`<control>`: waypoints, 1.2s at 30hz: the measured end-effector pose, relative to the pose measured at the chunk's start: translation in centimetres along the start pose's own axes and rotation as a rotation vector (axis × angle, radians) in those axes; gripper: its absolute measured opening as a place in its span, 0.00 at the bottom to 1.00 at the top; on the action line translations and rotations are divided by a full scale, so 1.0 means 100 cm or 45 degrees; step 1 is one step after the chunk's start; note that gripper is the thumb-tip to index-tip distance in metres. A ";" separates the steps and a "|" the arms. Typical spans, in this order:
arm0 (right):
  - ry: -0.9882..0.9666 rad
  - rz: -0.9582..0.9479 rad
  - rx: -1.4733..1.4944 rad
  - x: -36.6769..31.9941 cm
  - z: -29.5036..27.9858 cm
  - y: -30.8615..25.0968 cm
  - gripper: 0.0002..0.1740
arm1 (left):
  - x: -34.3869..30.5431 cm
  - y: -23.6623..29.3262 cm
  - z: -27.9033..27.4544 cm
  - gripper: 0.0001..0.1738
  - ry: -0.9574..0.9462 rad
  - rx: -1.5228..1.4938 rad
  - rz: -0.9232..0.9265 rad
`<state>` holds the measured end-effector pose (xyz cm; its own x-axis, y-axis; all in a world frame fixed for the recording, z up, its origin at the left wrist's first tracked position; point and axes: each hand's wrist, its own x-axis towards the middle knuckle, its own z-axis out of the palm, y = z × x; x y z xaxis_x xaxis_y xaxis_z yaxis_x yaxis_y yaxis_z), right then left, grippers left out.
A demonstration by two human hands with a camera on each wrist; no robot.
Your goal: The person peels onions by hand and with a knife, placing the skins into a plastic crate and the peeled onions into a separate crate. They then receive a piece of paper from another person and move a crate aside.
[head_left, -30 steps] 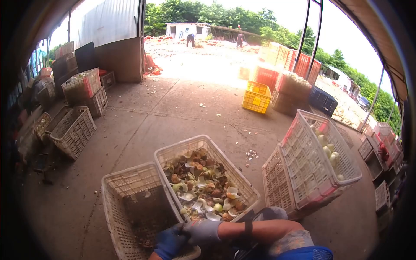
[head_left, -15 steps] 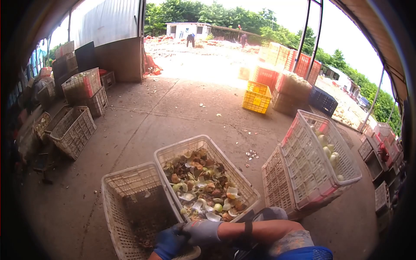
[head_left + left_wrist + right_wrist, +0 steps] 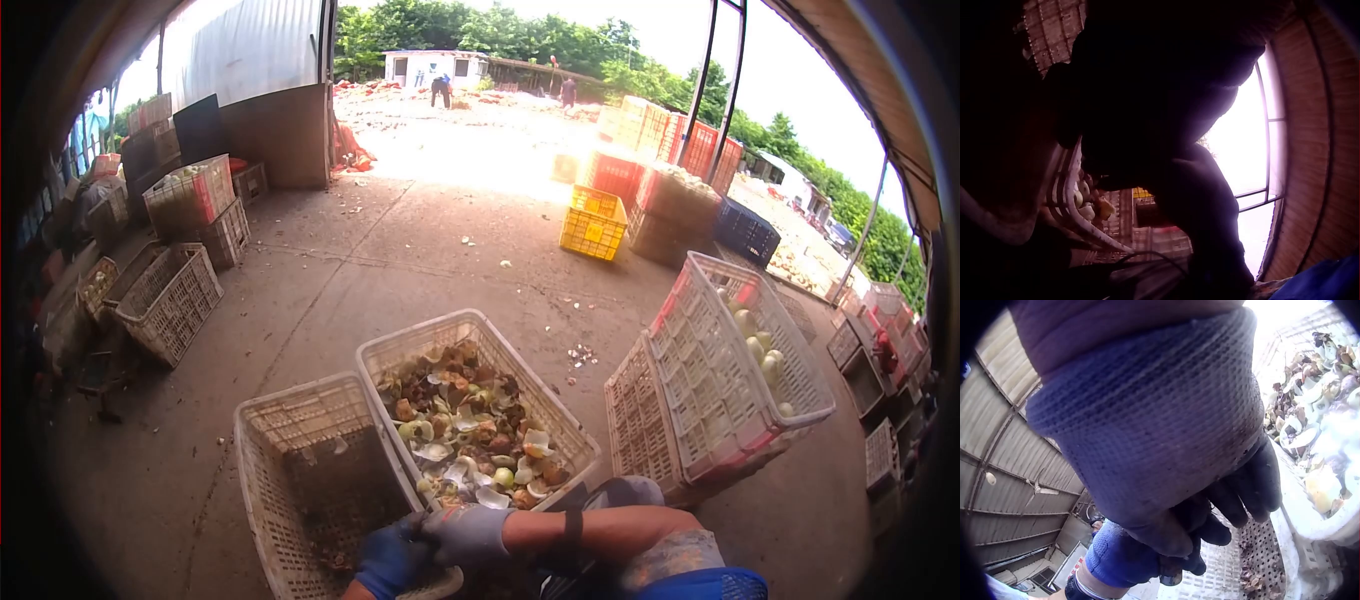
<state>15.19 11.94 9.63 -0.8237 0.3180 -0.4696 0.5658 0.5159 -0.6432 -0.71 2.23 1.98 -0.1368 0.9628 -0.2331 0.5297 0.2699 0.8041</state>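
My left hand [image 3: 388,560] in a blue glove and my right hand [image 3: 468,536] in a greyish glove meet over the near rims of two crates. Below the left hand is a pale crate [image 3: 300,398], dark inside with a few scraps at its bottom. Beside it, a second crate [image 3: 480,322] holds onion peels and trimmings [image 3: 470,420]. In the right wrist view, the right hand's dark fingers [image 3: 1262,478] hang loosely bent, next to the blue glove [image 3: 1124,553]. I cannot tell whether the left hand holds anything. The left wrist view is mostly dark silhouette.
To the right stands a crate [image 3: 690,370] with peeled onions [image 3: 768,362]. A yellow crate [image 3: 593,225] and stacked red crates are farther off. More crates [image 3: 170,305] line the left side. Peel scraps [image 3: 580,356] dot the concrete floor. Two people are outside in bright light.
Both hands and the nearby crates stay as they were. Far off outside, the right-hand person has shifted slightly to the right.
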 end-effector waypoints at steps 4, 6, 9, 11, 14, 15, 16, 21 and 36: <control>-0.002 -0.003 0.010 -0.002 -0.003 -0.003 0.26 | -0.002 0.007 -0.002 0.21 -0.039 -0.220 0.041; 0.012 -0.008 0.035 -0.003 -0.002 -0.003 0.23 | -0.004 0.012 -0.005 0.21 -0.029 -0.201 0.039; 0.023 -0.005 0.060 -0.001 0.001 0.000 0.22 | -0.002 0.009 -0.004 0.21 -0.022 -0.161 0.049; 0.018 0.001 0.061 0.000 0.001 0.001 0.22 | 0.001 0.001 -0.001 0.21 -0.023 -0.140 0.060; -0.004 -0.001 0.017 0.001 0.000 0.001 0.23 | 0.003 -0.008 0.003 0.20 -0.051 -0.107 0.018; -0.009 0.000 0.020 0.003 0.002 0.002 0.24 | 0.003 -0.008 0.004 0.20 -0.031 -0.102 0.054; -0.013 0.001 0.024 0.004 0.004 0.005 0.24 | 0.003 -0.008 0.004 0.20 -0.010 -0.097 0.090; 0.005 -0.004 0.013 0.002 0.002 0.003 0.23 | 0.001 0.000 0.001 0.19 0.008 -0.032 0.079; -0.022 0.004 -0.066 0.009 0.007 0.008 0.21 | -0.002 0.008 -0.005 0.19 -0.023 0.042 0.066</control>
<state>14.94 12.08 8.31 -0.8209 0.3063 -0.4821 0.5654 0.5555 -0.6097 -0.66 2.27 2.93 -0.0934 0.9750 -0.2014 0.5629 0.2186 0.7971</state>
